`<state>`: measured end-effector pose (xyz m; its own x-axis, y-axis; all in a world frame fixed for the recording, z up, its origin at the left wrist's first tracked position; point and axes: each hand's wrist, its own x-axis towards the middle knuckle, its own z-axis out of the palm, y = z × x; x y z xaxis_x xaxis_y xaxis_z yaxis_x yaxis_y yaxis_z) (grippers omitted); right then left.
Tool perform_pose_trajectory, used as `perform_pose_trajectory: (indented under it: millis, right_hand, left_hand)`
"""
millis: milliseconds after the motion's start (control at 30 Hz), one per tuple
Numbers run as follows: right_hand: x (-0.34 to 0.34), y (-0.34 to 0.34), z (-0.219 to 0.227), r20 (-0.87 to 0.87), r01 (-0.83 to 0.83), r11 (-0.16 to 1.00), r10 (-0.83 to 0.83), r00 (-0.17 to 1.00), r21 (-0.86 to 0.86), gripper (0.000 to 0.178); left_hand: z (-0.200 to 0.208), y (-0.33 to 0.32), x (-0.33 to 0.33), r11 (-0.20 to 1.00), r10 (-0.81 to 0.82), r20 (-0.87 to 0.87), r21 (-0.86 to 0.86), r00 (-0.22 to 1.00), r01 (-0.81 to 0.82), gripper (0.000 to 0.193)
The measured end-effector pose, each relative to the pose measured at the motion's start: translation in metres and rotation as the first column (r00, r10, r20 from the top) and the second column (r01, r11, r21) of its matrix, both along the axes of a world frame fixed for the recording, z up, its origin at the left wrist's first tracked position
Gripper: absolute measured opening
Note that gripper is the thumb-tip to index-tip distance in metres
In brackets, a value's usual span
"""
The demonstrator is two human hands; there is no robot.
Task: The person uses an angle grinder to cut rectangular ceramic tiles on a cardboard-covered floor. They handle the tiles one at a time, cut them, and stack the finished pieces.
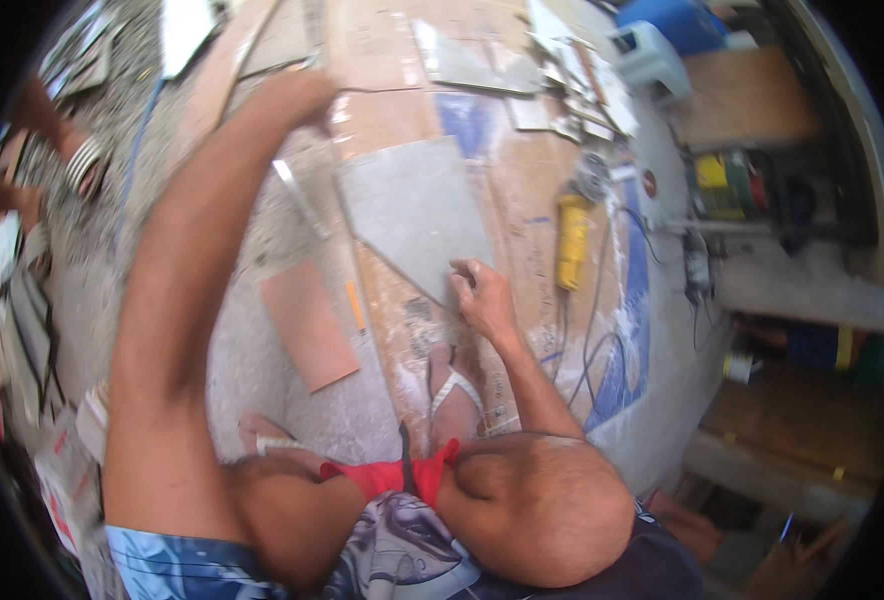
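A grey cut tile [417, 200] with a slanted near edge lies in front of me on brown cardboard. My right hand [484, 298] is at its near right corner, fingers curled in over the edge. Whether they grip the tile or some small thing is unclear. Beyond the tile's far left corner is my outstretched left hand [312, 97], its fingers smeared by motion. To the left of the tile lie a narrow metal strip [300, 198], a reddish-brown rectangular tile [309, 325] and an orange stick-like piece [355, 305].
A yellow angle grinder [573, 235] with a trailing cord lies right of the tile. Broken tile pieces [477, 65] are scattered at the far side. A green and yellow machine [727, 185] stands at the right. Another person's sandalled foot [85, 165] shows at the left.
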<state>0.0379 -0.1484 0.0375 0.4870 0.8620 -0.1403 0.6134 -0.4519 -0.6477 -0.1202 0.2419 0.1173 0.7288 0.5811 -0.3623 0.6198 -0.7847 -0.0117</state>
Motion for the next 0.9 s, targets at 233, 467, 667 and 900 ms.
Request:
perform_pose_trajectory:
  millis: [233,467,667,900]
  right_hand:
    - [0.043,-0.057,-0.035,0.215,0.347,0.926,-0.312,0.925,-0.15,0.031]
    - [0.041,-0.018,-0.079,0.241,0.319,0.914,-0.26,0.935,-0.253,0.023]
    - [0.044,-0.015,-0.042,0.182,0.244,0.916,-0.194,0.964,-0.319,0.027]
    - [0.065,-0.041,-0.07,0.296,0.112,0.946,-0.018,0.955,-0.303,0.02]
  left_hand:
    - [-0.072,0.02,-0.023,0.987,-0.066,-0.183,-0.156,0.981,0.037,0.056]
    - [-0.198,0.038,-0.072,0.981,-0.142,0.148,-0.114,0.979,0.159,0.077]
    - [-0.161,-0.008,-0.04,0.978,-0.086,0.346,-0.149,0.934,0.145,0.045]
    - [-0.122,-0.043,0.012,0.968,-0.003,0.01,-0.25,1.0,0.005,0.091]
